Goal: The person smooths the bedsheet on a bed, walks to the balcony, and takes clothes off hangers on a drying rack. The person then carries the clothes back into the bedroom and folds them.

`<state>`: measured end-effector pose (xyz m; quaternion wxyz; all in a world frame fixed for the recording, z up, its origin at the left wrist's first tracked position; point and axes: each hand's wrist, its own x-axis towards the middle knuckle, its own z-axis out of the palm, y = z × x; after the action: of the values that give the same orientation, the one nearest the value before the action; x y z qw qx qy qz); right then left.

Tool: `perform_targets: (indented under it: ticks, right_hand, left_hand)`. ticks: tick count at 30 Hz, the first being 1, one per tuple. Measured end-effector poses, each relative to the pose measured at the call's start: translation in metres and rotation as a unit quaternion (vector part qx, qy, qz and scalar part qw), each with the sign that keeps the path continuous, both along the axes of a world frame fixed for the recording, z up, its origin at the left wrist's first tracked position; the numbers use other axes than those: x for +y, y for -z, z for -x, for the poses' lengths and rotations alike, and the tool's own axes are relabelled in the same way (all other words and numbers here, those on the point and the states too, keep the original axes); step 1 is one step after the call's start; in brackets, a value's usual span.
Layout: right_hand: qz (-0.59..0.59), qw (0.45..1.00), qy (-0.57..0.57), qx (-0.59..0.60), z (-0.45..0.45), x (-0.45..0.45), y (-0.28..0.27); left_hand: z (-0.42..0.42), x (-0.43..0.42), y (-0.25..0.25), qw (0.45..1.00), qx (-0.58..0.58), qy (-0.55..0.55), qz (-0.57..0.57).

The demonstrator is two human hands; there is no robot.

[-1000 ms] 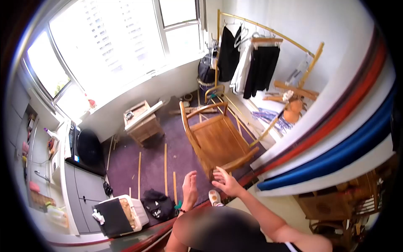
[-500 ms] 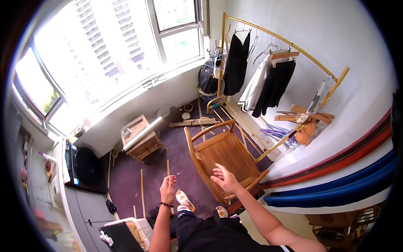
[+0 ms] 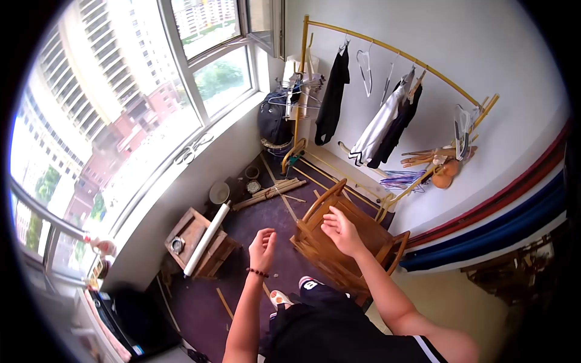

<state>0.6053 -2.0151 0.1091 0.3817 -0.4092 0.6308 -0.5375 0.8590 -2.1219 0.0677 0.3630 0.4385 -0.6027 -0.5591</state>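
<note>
My left hand (image 3: pixel 262 249), with a dark beaded bracelet (image 3: pixel 258 273) at its wrist, is raised over the floor. Its fingers are loosely curled, and nothing shows in them. To its right, my right hand (image 3: pixel 342 233) is held out with fingers apart, holding nothing. Behind and below that hand in the view stands a wooden armchair (image 3: pixel 370 237), partly covered by it; whether they touch I cannot tell. Left of my left hand is a small wooden stool (image 3: pixel 181 233) with a long white roll (image 3: pixel 207 239) lying across its top.
A yellow clothes rack (image 3: pixel 387 47) with hanging garments stands along the wall. Bamboo sticks (image 3: pixel 269 195), a white bucket (image 3: pixel 219 193) and a dark backpack (image 3: pixel 275 118) are below the window. Blue fabric (image 3: pixel 484 245) runs along the right. Thin strips lie on the purple floor (image 3: pixel 254 221).
The view has turned and shifted, bringing the stool and window nearer. Both hands sit a little higher and further right in the view. The right hand remains spread and unloaded.
</note>
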Motion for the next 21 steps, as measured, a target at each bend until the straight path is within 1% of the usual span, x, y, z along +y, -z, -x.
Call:
perform_targets:
  ticks: [1, 2, 4, 6, 8, 9, 10, 12, 13, 14, 15, 16, 17, 18, 19, 20, 21]
  right_hand:
    - [0.019, 1.000, 0.011, 0.015, -0.002, -0.015, -0.007]
    - [0.002, 0.999, 0.030, 0.020, -0.002, -0.024, -0.016]
    - [0.008, 0.998, 0.064, -0.001, 0.008, -0.046, -0.009]
    - [0.013, 0.995, 0.096, 0.001, 0.023, -0.067, -0.003]
    - [0.028, 0.991, 0.129, -0.001, 0.047, -0.099, 0.012]
    - [0.041, 0.989, 0.142, -0.004, 0.061, -0.121, 0.014]
    - [0.057, 0.987, 0.151, 0.018, 0.081, -0.149, 0.008]
    - [0.089, 0.979, 0.174, 0.052, 0.111, -0.202, -0.016]
    - [0.084, 0.972, 0.199, 0.091, 0.125, -0.228, -0.037]
    - [0.130, 0.960, 0.222, 0.109, 0.141, -0.258, -0.056]
    - [0.156, 0.944, 0.247, 0.154, 0.156, -0.281, -0.079]
    - [0.153, 0.932, 0.271, 0.187, 0.170, -0.300, -0.104]
    - [0.150, 0.908, 0.303, 0.246, 0.181, -0.320, -0.131]
    - [0.138, 0.896, 0.320, 0.276, 0.191, -0.335, -0.158]
    - [0.143, 0.889, 0.328, 0.287, 0.207, -0.351, -0.174]
    - [0.110, 0.874, 0.336, 0.332, 0.228, -0.367, -0.188]
    - [0.109, 0.871, 0.342, 0.336, 0.249, -0.384, -0.196]
  left_hand:
    - [0.006, -0.020, -0.008, 1.000, 0.000, 0.013, -0.001]
    - [0.014, -0.040, -0.015, 0.999, 0.008, 0.039, 0.010]
    - [0.031, -0.079, -0.020, 0.996, 0.025, 0.086, 0.032]
    - [0.044, -0.112, -0.019, 0.991, 0.015, 0.120, 0.060]
    - [0.056, -0.148, -0.016, 0.986, -0.003, 0.145, 0.076]
    - [0.062, -0.167, -0.016, 0.984, -0.010, 0.157, 0.084]
    - [0.072, -0.188, -0.018, 0.981, -0.015, 0.168, 0.090]
    - [0.084, -0.226, -0.027, 0.972, -0.049, 0.194, 0.120]
    - [0.093, -0.247, -0.038, 0.970, -0.054, 0.199, 0.127]
    - [0.102, -0.268, -0.050, 0.966, -0.059, 0.221, 0.123]
    - [0.117, -0.289, -0.059, 0.961, -0.058, 0.241, 0.122]
    - [0.135, -0.311, -0.058, 0.958, -0.056, 0.249, 0.134]
    - [0.154, -0.332, -0.071, 0.954, -0.076, 0.252, 0.143]
    - [0.175, -0.350, -0.079, 0.951, -0.058, 0.255, 0.163]
    - [0.197, -0.366, -0.085, 0.949, -0.038, 0.256, 0.181]
    - [0.222, -0.380, -0.094, 0.946, -0.033, 0.263, 0.185]
    - [0.248, -0.395, -0.103, 0.943, -0.027, 0.269, 0.194]
